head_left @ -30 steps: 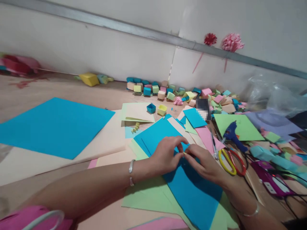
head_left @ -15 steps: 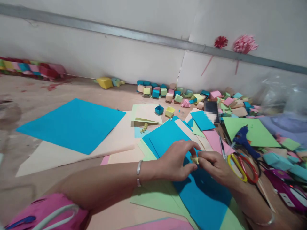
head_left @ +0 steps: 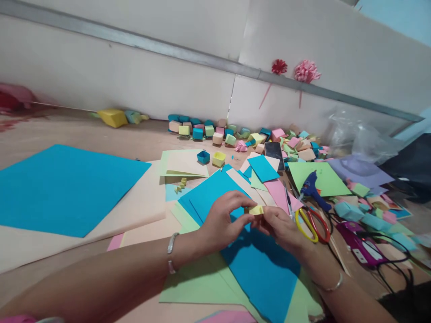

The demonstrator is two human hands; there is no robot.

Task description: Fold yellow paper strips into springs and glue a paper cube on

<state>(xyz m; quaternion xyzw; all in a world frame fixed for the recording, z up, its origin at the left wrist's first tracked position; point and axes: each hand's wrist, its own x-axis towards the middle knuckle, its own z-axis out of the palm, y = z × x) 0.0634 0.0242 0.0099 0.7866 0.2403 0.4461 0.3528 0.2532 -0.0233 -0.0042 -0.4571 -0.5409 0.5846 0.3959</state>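
Note:
Between the fingertips of both hands is a small folded piece of yellow paper (head_left: 256, 210). My left hand (head_left: 225, 220) pinches its left end between thumb and fingers. My right hand (head_left: 281, 226) grips the right end, its lower fingers curled underneath. Both hands hover over a large blue paper sheet (head_left: 259, 269), which lies on light green sheets (head_left: 198, 282). Beyond them stand a little open blue paper box (head_left: 203, 156) and an open yellow paper box (head_left: 218, 159). A folded yellow paper strip (head_left: 181, 185) lies to the left of the hands.
Scissors with yellow and red handles (head_left: 312, 225), a blue glue gun (head_left: 313, 190) and a purple power strip (head_left: 362, 246) with black cords lie at right. A phone (head_left: 274, 155) rests near many small paper boxes (head_left: 197, 133) along the wall. Another blue sheet (head_left: 72, 188) covers the left side.
The view has swung to the right. Both hands still hold the small yellow paper, which now shows a broader face, and the left fingers have closed in on it.

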